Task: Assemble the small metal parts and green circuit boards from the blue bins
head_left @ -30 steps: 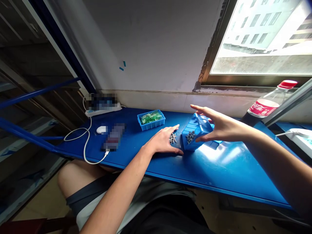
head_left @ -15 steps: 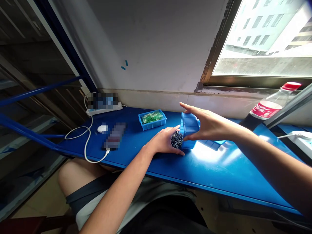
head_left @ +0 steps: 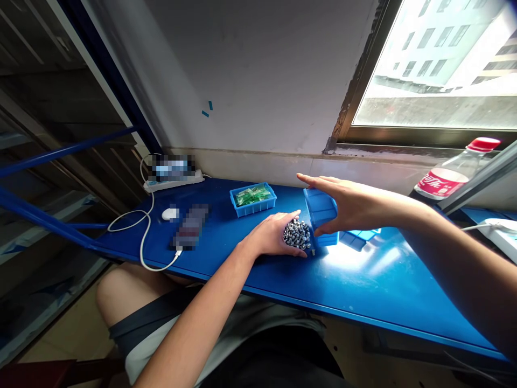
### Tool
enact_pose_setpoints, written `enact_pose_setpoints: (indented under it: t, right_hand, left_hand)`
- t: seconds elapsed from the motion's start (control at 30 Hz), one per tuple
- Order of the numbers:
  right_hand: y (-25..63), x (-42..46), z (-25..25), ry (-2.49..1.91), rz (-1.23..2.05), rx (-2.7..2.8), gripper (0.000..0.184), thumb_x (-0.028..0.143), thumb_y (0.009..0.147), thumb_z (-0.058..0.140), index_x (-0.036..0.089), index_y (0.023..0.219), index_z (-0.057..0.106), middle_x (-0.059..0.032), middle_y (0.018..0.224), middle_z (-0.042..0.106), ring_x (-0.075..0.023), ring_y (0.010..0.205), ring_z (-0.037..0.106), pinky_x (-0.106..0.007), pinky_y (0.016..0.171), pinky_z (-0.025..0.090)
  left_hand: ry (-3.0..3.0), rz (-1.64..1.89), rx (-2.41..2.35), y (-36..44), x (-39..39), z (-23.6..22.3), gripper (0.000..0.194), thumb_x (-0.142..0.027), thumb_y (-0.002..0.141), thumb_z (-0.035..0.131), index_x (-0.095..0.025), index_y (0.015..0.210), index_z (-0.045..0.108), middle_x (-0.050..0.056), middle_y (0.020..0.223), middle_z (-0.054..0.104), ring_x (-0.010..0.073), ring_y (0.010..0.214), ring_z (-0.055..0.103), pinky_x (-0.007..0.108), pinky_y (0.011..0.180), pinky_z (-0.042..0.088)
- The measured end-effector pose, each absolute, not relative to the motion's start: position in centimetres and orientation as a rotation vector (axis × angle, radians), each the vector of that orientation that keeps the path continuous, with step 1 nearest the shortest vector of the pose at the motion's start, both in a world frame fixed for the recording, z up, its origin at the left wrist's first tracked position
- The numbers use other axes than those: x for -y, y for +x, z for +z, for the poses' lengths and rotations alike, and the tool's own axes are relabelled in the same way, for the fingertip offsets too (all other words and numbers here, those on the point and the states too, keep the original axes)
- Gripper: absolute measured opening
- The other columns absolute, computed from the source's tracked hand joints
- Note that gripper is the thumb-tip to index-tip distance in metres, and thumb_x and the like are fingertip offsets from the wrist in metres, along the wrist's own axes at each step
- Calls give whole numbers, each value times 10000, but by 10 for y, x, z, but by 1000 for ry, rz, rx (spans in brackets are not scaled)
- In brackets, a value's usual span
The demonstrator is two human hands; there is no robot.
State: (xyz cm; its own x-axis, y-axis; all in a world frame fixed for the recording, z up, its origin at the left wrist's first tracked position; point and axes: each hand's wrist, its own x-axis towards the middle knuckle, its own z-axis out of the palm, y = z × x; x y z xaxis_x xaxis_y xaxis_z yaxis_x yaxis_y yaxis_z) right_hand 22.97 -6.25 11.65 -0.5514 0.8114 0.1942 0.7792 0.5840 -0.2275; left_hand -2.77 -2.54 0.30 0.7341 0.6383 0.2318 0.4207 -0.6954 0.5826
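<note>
My right hand (head_left: 347, 203) grips a small blue plastic bin (head_left: 321, 213) and holds it tipped over on its side, mouth toward the left. A heap of small grey metal screws (head_left: 297, 235) lies spilled from it into my left hand (head_left: 270, 235), which rests on the blue table (head_left: 383, 280) with the palm cupped around the heap. A second blue tray part (head_left: 358, 237) lies flat on the table just right of the tipped bin.
A blue bin with green parts (head_left: 252, 197) stands behind my left hand. Further left lie a blurred dark object (head_left: 189, 226), a white mouse (head_left: 169, 214), a white cable (head_left: 141, 237) and a power strip (head_left: 172, 180). A cola bottle (head_left: 440, 180) stands at the right by the window.
The bin has tipped further over toward my left hand. The few screws by my left palm have grown into a full heap. My left hand has curled around them.
</note>
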Motion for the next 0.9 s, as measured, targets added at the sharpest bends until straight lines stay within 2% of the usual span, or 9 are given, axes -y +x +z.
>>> enact_pose_setpoints:
  t: [0.1, 0.2, 0.27, 0.4, 0.5, 0.6, 0.7, 0.77, 0.9]
  right_hand:
    - [242, 61, 131, -1258, 99, 2540, 1082, 615, 815, 849, 388, 1713, 291, -117, 1406, 632, -333, 1062, 712, -471, 826, 633]
    - [257, 57, 144, -1185, -48, 2441, 848, 606, 868, 809, 327, 1613, 515, -147, 1416, 608, -348, 1153, 670, -498, 938, 602]
    - [266, 51, 144, -1202, -122, 2329, 731, 622, 837, 828, 312, 1474, 650, -144, 1431, 590, -366, 1203, 644, -535, 995, 578]
    - [275, 28, 113, -1261, -210, 2145, 597, 655, 796, 843, 269, 1237, 730, -140, 1394, 642, -430, 1343, 540, -628, 1074, 503]
    - [274, 8, 77, -1321, -160, 2151, 544, 652, 831, 812, 274, 1210, 718, -130, 1351, 696, -434, 1330, 554, -643, 1072, 485]
    - [271, -7, 45, -1406, -77, 2149, 590, 698, 852, 769, 265, 1247, 708, -143, 1317, 721, -438, 1324, 569, -620, 1069, 494]
    - [273, -14, 26, -1488, 94, 2213, 653, 745, 880, 701, 255, 1312, 704, -140, 1339, 729, -438, 1369, 565, -598, 1073, 521]
    - [277, -15, 17, -1554, 127, 2265, 737, 753, 881, 688, 231, 1401, 680, -158, 1395, 713, -464, 1489, 464, -622, 1150, 470]
    - [283, -7, 11, -1589, 55, 2329, 970, 739, 858, 724, 247, 1650, 459, -173, 1594, 569, -491, 1558, 367, -673, 1201, 402]
  left_hand:
    - [2433, 514, -849, -28, 26, 2, 1203, -708, 649, 917, -249, 1652, 434, 150, 1603, 558, 410, 1467, 532, 527, 1200, 459]
    - [2440, 472, -851, -28, 27, 3, 1206, -701, 670, 910, -262, 1669, 397, 135, 1622, 542, 386, 1486, 521, 507, 1231, 437]
    - [2452, 464, -842, -28, 28, 5, 1196, -696, 678, 910, -256, 1667, 401, 133, 1627, 539, 381, 1492, 516, 508, 1253, 417]
    - [2454, 492, -841, -27, 30, 9, 1110, -711, 728, 872, -219, 1634, 460, 138, 1603, 565, 369, 1470, 544, 501, 1255, 428]
    - [2439, 550, -858, -26, 31, 9, 1006, -741, 797, 798, -195, 1593, 517, 146, 1590, 578, 355, 1462, 558, 489, 1240, 459]
    - [2431, 641, -893, -25, 27, 4, 805, -692, 919, 702, -180, 1529, 587, 149, 1557, 611, 329, 1442, 584, 473, 1212, 495]
    - [2454, 825, -945, -25, 20, -1, 493, -488, 1033, 636, -161, 1398, 687, 135, 1440, 701, 285, 1362, 647, 445, 1178, 529]
    - [2481, 984, -987, -27, 14, -1, 323, -350, 1050, 618, -175, 1295, 736, 108, 1336, 754, 263, 1281, 687, 433, 1139, 556]
    - [2600, 1166, -1181, -34, 2, 5, 260, -217, 1049, 575, -203, 1246, 745, 88, 1255, 757, 266, 1232, 676, 454, 1127, 534]
